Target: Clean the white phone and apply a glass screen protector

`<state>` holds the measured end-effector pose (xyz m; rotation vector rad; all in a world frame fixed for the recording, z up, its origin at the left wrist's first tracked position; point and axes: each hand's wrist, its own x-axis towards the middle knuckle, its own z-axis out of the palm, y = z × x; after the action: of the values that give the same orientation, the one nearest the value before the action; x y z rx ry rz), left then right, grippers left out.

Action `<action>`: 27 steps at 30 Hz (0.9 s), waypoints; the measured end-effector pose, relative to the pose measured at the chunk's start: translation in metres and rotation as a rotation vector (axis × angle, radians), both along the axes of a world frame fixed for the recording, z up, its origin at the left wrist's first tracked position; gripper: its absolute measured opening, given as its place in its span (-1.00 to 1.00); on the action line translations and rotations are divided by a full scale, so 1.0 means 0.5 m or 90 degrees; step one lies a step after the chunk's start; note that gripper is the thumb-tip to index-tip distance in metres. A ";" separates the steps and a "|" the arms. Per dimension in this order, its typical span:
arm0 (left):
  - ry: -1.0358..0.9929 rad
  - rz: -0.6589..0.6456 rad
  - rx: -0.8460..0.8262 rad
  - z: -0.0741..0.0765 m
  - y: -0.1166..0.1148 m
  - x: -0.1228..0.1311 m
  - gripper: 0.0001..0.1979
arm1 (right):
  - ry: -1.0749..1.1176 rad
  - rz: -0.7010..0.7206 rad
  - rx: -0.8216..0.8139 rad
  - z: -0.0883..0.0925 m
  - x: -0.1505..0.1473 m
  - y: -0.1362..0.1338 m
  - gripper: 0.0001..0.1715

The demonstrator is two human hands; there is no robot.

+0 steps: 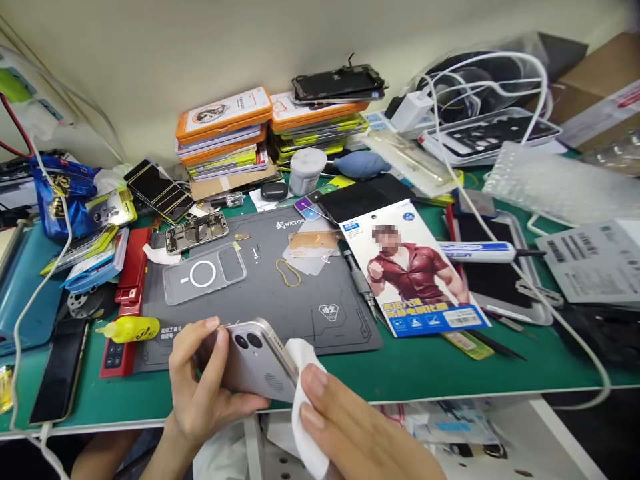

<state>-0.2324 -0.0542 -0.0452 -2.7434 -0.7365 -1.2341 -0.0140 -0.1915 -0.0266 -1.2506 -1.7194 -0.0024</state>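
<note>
A person's left hand (197, 390) grips a phone (260, 365) by its edges near the front of a green bench (420, 373), while the fingers of the right hand (360, 423) clasp a white cloth (301, 407) against the phone's side. Beyond, a clear case (176, 283) lies on a gray mat (280, 317).

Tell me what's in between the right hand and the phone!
A white wipe lies between the right hand and the phone, along the phone's edge; the head view shows it.
</note>
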 end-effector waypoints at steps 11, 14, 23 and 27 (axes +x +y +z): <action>-0.051 -0.036 0.028 -0.020 -0.008 -0.002 -0.27 | 0.052 -0.050 -0.028 0.054 -0.022 0.019 -0.32; -0.066 -0.010 0.015 -0.017 -0.005 0.005 -0.20 | 0.043 -0.050 -0.009 0.041 -0.023 0.015 -0.30; -0.209 0.023 -0.153 -0.021 -0.015 0.036 -0.15 | -0.005 -0.007 0.039 0.062 -0.015 0.024 -0.31; -0.365 0.026 -0.392 -0.014 -0.037 0.066 -0.17 | 0.017 0.015 0.121 0.022 -0.021 -0.009 -0.38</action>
<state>-0.1994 -0.0728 -0.0522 -2.7572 -1.4176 -2.1217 -0.0248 -0.1960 -0.0155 -1.0852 -1.6694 -0.1325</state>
